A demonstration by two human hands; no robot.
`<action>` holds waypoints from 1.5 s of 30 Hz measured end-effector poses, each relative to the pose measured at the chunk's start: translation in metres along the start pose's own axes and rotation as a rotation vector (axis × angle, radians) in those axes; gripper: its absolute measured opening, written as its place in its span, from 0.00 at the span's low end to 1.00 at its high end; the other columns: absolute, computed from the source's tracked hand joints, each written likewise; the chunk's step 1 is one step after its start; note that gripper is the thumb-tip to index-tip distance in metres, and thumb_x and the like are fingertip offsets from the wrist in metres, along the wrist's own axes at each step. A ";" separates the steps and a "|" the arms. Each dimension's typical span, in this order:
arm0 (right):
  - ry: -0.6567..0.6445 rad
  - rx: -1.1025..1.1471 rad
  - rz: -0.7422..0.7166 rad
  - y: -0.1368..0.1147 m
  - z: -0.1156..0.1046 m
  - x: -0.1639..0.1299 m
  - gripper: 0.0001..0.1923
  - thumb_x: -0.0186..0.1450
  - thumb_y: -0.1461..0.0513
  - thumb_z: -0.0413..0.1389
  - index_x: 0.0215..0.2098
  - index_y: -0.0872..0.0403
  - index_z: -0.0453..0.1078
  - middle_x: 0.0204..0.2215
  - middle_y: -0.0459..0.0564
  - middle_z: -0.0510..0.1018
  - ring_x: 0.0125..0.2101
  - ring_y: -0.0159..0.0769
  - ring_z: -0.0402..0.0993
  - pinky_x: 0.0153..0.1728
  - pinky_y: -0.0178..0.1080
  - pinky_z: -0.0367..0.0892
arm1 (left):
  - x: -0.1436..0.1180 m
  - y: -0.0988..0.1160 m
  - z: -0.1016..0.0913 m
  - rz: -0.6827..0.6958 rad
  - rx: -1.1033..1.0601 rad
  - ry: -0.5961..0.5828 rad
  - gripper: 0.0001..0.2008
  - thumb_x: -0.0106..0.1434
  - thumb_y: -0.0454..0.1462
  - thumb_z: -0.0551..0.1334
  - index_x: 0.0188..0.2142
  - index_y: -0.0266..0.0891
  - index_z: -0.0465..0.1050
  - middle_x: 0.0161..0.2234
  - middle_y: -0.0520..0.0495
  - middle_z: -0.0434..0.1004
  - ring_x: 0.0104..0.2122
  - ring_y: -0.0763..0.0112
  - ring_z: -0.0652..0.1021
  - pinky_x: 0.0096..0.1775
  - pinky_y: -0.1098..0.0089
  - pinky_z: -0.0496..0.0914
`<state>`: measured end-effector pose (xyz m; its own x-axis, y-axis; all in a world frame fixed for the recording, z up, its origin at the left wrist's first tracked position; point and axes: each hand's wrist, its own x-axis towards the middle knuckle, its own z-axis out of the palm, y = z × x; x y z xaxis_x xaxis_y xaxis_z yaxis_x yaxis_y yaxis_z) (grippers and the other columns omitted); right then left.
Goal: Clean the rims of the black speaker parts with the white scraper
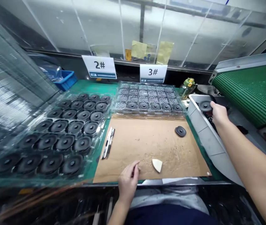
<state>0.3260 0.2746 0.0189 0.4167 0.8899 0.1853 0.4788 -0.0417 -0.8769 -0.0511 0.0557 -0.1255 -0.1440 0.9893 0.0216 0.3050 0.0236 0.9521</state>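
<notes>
My right hand [218,113] reaches into a grey bin [203,131] at the right and grips a black round speaker cone [205,106] there. My left hand [128,179] rests on the near edge of a brown board [147,147], fingers loosely curled with nothing in them, beside a small cream wedge-shaped piece [157,164]. Another black speaker cone [180,131] lies alone on the board's far right. Two pens [108,142] lie at the board's left edge.
A clear tray [53,137] packed with several black cones fills the left. A stack of clear trays [147,98] with one row of cones sits behind the board, under signs 2# and 3#. A green conveyor belt [247,90] carrying a cone runs at right. A blue bin [64,79] stands far left.
</notes>
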 end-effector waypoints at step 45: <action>-0.845 -0.192 -0.223 0.006 0.071 -0.291 0.14 0.68 0.59 0.46 0.47 0.53 0.69 0.37 0.51 0.76 0.37 0.35 0.73 0.37 0.37 0.68 | -0.061 0.083 -0.020 -0.690 -1.254 -0.079 0.30 0.57 0.42 0.65 0.57 0.46 0.58 0.55 0.40 0.68 0.52 0.53 0.72 0.53 0.58 0.66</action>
<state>0.1528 0.0473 -0.0721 -0.3737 0.9207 -0.1125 0.6337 0.1648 -0.7559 -0.0359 -0.0060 -0.0421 0.1460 0.8386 -0.5248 -0.8265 0.3949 0.4012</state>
